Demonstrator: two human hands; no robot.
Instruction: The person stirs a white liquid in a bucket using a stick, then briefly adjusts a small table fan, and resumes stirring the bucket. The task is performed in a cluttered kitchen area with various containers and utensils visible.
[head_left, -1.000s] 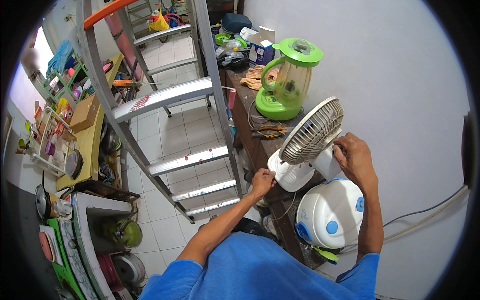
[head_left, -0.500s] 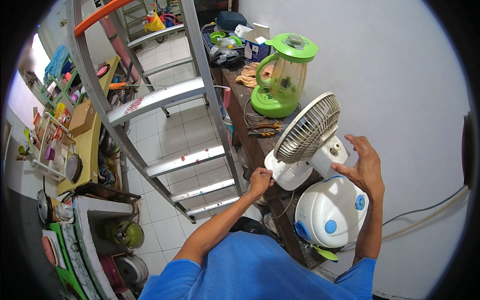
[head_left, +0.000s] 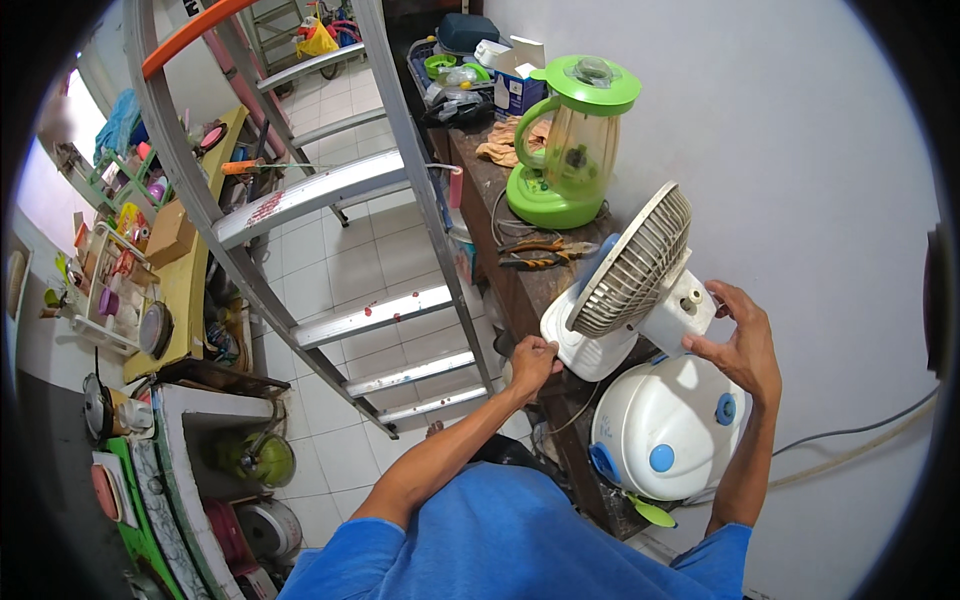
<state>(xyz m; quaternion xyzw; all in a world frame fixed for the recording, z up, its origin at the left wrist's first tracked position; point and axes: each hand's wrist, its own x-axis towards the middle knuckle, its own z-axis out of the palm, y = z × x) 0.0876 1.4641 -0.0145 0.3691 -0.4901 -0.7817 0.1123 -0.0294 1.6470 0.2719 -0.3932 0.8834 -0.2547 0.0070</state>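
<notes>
A small white table fan (head_left: pixel 640 265) with a dusty grille stands at the bench's edge, its head tilted. A knob sticks up from its motor housing. My left hand (head_left: pixel 534 366) is closed at the near left edge of the fan's base, thumb and fingers pinched together there. Around the rear of the motor housing curls my right hand (head_left: pixel 745 345), its thumb at the lower side and fingertips at the back. Just below the fan sits a rounded white lidded container (head_left: pixel 665 430) with blue fittings. Orange-and-black pliers (head_left: pixel 545 252) lie beyond the fan.
A green blender (head_left: pixel 575 145) stands farther back on the dark wooden bench (head_left: pixel 520 285), close to the wall. To the left, an aluminium stepladder (head_left: pixel 375 315) stands on white tiles. A yellow counter (head_left: pixel 190 310) holds kitchen things. Cables (head_left: pixel 850 425) run along the right wall.
My right hand has closed in from beside the motor housing to grip it. The fan has shifted slightly to the right, and its head has turned a little. My left hand stays at the base.
</notes>
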